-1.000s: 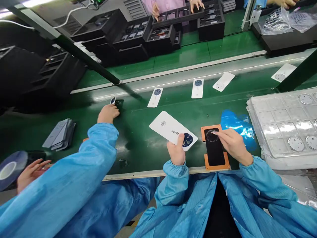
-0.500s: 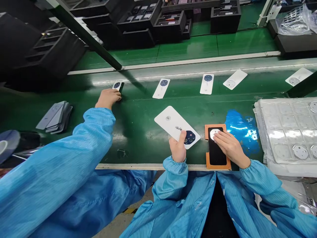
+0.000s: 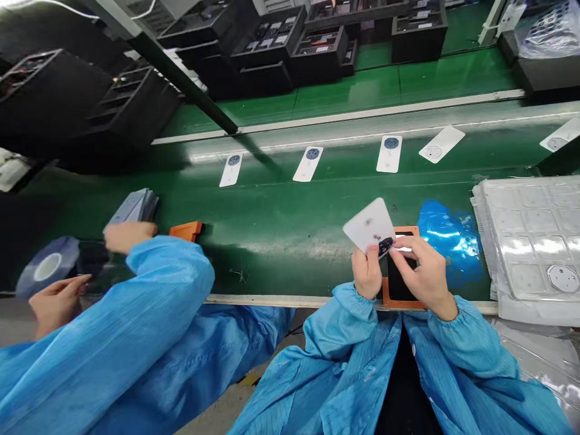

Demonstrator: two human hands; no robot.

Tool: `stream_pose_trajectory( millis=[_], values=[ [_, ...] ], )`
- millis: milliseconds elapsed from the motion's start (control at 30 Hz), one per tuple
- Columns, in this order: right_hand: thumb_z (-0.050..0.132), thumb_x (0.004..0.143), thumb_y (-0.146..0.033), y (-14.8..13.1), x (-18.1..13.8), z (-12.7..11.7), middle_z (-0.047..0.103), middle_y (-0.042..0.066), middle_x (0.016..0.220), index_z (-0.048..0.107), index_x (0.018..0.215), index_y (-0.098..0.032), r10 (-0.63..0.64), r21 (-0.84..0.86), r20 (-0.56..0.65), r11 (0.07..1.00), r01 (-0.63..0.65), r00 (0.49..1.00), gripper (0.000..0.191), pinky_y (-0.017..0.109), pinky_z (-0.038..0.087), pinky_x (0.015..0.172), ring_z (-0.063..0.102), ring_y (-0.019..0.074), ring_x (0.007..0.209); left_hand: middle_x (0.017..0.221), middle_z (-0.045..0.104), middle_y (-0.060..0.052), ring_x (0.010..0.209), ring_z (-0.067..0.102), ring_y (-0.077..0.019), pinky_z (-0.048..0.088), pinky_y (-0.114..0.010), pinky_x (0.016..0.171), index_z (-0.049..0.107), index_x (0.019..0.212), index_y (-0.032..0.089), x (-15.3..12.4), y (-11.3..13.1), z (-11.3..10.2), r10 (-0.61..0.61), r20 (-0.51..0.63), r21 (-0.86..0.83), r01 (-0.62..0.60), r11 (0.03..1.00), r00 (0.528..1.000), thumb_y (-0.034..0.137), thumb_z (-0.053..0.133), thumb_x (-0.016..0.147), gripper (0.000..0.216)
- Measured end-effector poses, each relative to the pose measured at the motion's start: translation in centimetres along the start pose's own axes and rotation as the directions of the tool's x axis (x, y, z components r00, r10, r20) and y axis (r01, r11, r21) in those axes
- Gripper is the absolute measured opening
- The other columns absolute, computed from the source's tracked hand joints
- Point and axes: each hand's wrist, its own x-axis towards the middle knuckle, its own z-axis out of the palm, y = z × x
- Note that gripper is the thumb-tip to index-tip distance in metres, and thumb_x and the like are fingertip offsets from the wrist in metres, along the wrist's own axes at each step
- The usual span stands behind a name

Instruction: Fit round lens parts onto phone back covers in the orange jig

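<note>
My left hand grips a white phone back cover by its lower end, thumb on the face beside the dark round camera ring. The cover is tilted up above the work surface. My right hand is closed, thumb and fingers pinched at the camera ring's edge. A bit of white shows among those fingers; whether they hold it or it lies behind them, I cannot tell. Beneath both hands lies an orange frame with a black pad, partly covered by my right hand.
Blue film and clear trays with a white round piece lie right. Several white covers line the back. At left, a co-worker's hands are near stacked grey panels, an orange block and a film roll.
My left hand has brought the cover right, over the orange frame, and tilted it. My right fingers have lifted from the white round piece on the pad to the camera ring. The co-worker's hand has moved left.
</note>
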Motion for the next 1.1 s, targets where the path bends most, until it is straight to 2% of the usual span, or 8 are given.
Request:
stream_pose_trajectory(
  millis=[133, 233, 300, 500, 767, 933, 1100],
  values=[
    [0.063, 0.096, -0.03, -0.4, 0.6, 0.9, 0.072, 0.01, 0.105, 0.069, 0.095, -0.024, 0.067, 0.009, -0.135, 0.998, -0.067, 0.989, 0.008, 0.038, 0.066, 0.078, 0.071, 0.0238, 0.098, 0.105, 0.079, -0.013, 0.101, 0.075, -0.0267, 0.058, -0.036, 0.093, 0.078, 0.105, 0.015, -0.3, 1.1, 0.8, -0.028, 0.119, -0.046, 0.034, 0.998, 0.992, 0.058, 0.063, 0.093, 0.047],
    [0.066, 0.095, -0.032, 0.2, 0.6, 1.0, 0.072, 0.01, 0.111, 0.07, 0.093, -0.024, 0.084, 0.014, -0.167, 0.996, -0.083, 0.982, 0.009, 0.039, 0.067, 0.079, 0.072, 0.024, 0.101, 0.105, 0.08, -0.014, 0.101, 0.076, -0.0287, 0.059, -0.037, 0.093, 0.08, 0.106, 0.013, -0.3, 1.5, 0.5, -0.04, 0.151, -0.043, 0.047, 0.998, 0.988, 0.057, 0.061, 0.094, 0.049],
    [0.067, 0.094, -0.031, 0.5, 0.6, 1.0, 0.073, 0.01, 0.112, 0.071, 0.091, -0.024, 0.07, -0.014, -0.172, 0.997, -0.073, 0.983, 0.008, 0.041, 0.067, 0.081, 0.072, 0.025, 0.102, 0.111, 0.079, -0.014, 0.107, 0.074, -0.0291, 0.058, -0.038, 0.098, 0.079, 0.111, 0.015, -0.5, 1.4, 0.4, -0.024, 0.186, -0.068, 0.038, 0.997, 0.982, 0.057, 0.059, 0.096, 0.049],
    [0.065, 0.094, -0.028, 0.6, 0.6, 1.3, 0.073, 0.01, 0.116, 0.073, 0.09, -0.024, 0.042, -0.029, -0.186, 0.998, -0.048, 0.982, 0.009, 0.046, 0.064, 0.09, 0.071, 0.0263, 0.107, 0.119, 0.076, -0.014, 0.122, 0.068, -0.0311, 0.052, -0.042, 0.11, 0.078, 0.119, 0.018, -1.3, 0.8, 0.6, -0.004, 0.181, -0.121, 0.026, 0.992, 0.984, 0.056, 0.058, 0.097, 0.048],
    [0.066, 0.093, -0.027, 0.5, 0.7, 1.3, 0.073, 0.01, 0.117, 0.073, 0.09, -0.024, 0.07, 0.042, -0.203, 0.997, -0.063, 0.977, 0.009, 0.047, 0.063, 0.091, 0.072, 0.0271, 0.107, 0.112, 0.079, -0.012, 0.106, 0.075, -0.0285, 0.058, -0.036, 0.095, 0.078, 0.115, 0.018, -1.5, 0.3, 0.3, 0.005, 0.188, -0.056, 0.005, 0.998, 0.982, 0.055, 0.056, 0.098, 0.046],
    [0.066, 0.093, -0.027, 0.6, 0.6, 1.2, 0.073, 0.01, 0.119, 0.073, 0.09, -0.024, 0.061, 0.055, -0.205, 0.997, -0.051, 0.977, 0.008, 0.046, 0.063, 0.093, 0.071, 0.0265, 0.11, 0.107, 0.079, -0.012, 0.101, 0.075, -0.0268, 0.058, -0.035, 0.092, 0.078, 0.112, 0.018, -1.6, 0.0, 0.3, 0.042, 0.162, -0.047, -0.035, 0.998, 0.986, 0.054, 0.057, 0.098, 0.044],
    [0.065, 0.092, -0.023, 0.7, 0.6, 1.1, 0.073, 0.01, 0.12, 0.073, 0.093, -0.023, 0.02, 0.037, -0.208, 0.999, -0.013, 0.978, 0.008, 0.043, 0.063, 0.091, 0.071, 0.0251, 0.11, 0.119, 0.076, -0.013, 0.112, 0.072, -0.0272, 0.057, -0.038, 0.1, 0.074, 0.122, 0.018, -1.5, 0.0, 0.4, 0.116, 0.173, -0.004, -0.117, 0.993, 0.978, 0.053, 0.053, 0.101, 0.047]
  ],
)
